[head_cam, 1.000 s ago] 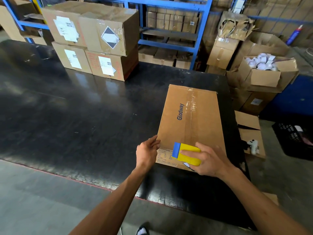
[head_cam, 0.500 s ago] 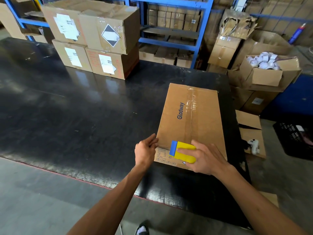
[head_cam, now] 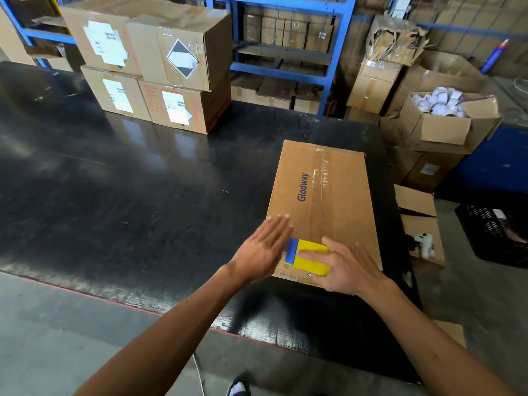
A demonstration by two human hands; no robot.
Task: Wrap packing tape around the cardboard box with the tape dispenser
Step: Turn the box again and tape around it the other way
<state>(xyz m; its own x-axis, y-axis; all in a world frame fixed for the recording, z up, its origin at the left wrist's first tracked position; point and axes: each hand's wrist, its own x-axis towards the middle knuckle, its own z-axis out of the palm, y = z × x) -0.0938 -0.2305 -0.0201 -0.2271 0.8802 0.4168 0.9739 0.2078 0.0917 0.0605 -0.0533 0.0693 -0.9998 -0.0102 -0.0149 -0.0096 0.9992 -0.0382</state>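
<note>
Light is moderate and even, brighter toward the far side, where the glossy black bench [head_cam: 120,178] throws back pale glare beneath the stacked boxes [head_cam: 160,67]. The left hand [head_cam: 264,247] is smeared with motion blur, its fingertips ghosted. Soft shadows of both arms fall on the bench's near edge. Wide-angle distortion bows the blue shelving [head_cam: 285,32] and the frame's edges.

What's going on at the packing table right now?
A person is taping a cardboard box lying flat on the black table. The right hand presses a yellow tape dispenser onto the box's near end. The left hand is open and flat at the box's near left corner.
</note>
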